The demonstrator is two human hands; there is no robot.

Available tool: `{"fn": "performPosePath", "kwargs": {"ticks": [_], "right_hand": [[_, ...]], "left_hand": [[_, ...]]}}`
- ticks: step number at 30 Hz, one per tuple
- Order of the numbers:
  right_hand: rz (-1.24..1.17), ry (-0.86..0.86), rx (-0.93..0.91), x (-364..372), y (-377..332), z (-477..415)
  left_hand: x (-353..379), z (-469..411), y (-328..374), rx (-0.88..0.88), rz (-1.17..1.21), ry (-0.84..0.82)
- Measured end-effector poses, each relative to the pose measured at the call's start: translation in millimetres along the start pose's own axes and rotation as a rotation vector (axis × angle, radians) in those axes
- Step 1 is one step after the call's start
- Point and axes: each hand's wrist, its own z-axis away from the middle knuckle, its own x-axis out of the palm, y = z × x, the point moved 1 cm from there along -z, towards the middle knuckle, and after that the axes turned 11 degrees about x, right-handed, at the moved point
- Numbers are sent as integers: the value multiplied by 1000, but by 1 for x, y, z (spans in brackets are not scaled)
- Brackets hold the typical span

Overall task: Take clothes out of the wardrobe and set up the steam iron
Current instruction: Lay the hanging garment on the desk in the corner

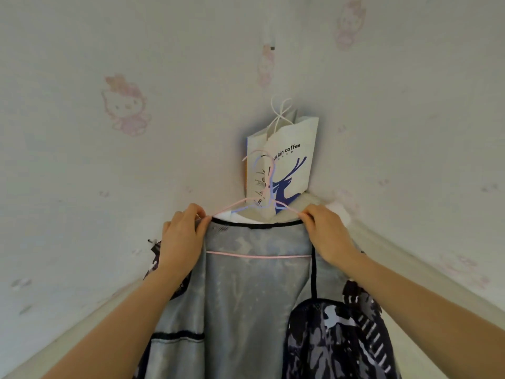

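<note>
Both forearms enter from the bottom edge and converge on 1 garment (pixel 257 296), which hangs between them in the lower centre of the view, in front of a room corner. The garment shows a pale grey-blue inner face, black edge trim and a dark camouflage print on its outer panels.

1. The left hand (pixel 181 236) has its fingers curled round the garment's left shoulder.
2. The right hand (pixel 326 233) pinches the right shoulder between thumb and fingers.
3. The garment sits on a pink hanger (pixel 258 257); its lower bar crosses the garment's inner face.
4. A blue hanger (pixel 257 163) lies against the pink one at the hook.

Behind the hooks, 1 white paper bag (pixel 292 162) with a blue deer print hangs in the corner by white cord handles (pixel 280 110). Its contents cannot be seen. The 2 walls (pixel 123 105) carry pink cartoon-cat wallpaper.
</note>
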Motion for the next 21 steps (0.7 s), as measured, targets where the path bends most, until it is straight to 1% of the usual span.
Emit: {"fn": "performPosePath", "kwargs": {"ticks": [1,5,8,11,14,17,19,21], "right_hand": [[0,-24,14,14,7,-5],[-130,-118,13,65,29,-23],[-132,-162,20,96,41,-35],[-129,-209,74,119,50,-44],[-99,-223,91,133,55,-60],[-116,-206,112,138,48,-86],[-145,-198,129,142,45,-97],[-116,-198,138,151,46,-97]], "left_hand": [[12,0,-8,-20,-4,-23],[55,0,-39,-105,24,-92],[78,0,-55,-135,28,-101],[99,-1,-67,-137,-8,-108],[114,-14,-78,-146,-32,-127],[124,-38,-88,-139,-68,-82],[131,-48,-92,-122,-133,-48],[141,-48,-95,-120,-194,-55]]}}
